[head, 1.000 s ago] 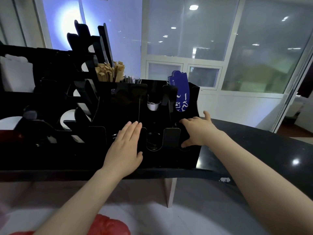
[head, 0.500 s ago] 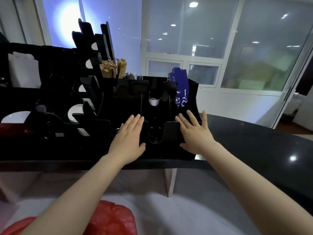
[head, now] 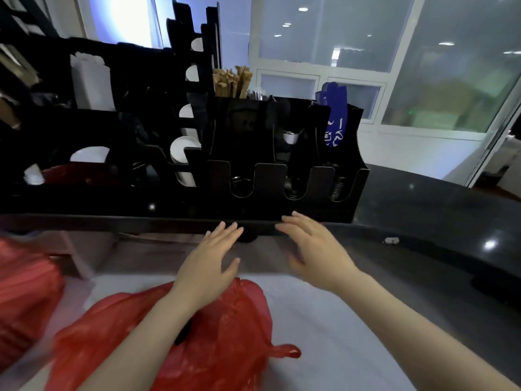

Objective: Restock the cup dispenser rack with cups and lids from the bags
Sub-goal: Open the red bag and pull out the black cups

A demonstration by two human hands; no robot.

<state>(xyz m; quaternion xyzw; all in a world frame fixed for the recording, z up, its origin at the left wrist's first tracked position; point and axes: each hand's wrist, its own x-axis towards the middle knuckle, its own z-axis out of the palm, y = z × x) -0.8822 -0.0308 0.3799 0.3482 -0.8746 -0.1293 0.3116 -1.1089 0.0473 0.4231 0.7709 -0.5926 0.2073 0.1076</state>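
The black cup dispenser rack [head: 270, 176] stands on the dark counter [head: 423, 210], its three front U-shaped slots showing springs and dark lids. White cups [head: 183, 149] sit stacked in the tiered holder to its left. A red plastic bag [head: 225, 328] lies on the floor below me, partly under my left forearm. My left hand [head: 210, 262] hovers open below the counter edge, above the bag. My right hand [head: 315, 249] is open too, fingers spread, just below the rack's front. Neither hand holds anything.
A second red bag [head: 25, 286] lies at the far left on the floor. Wooden stirrers [head: 231, 83] and a blue tag [head: 334, 119] stick up from the rack's back. A white paper bag [head: 90, 80] stands behind. Glass walls lie beyond the counter.
Both hands have come off the rack's front and dropped below the counter edge. The view has tilted down, bringing the red bag into sight.
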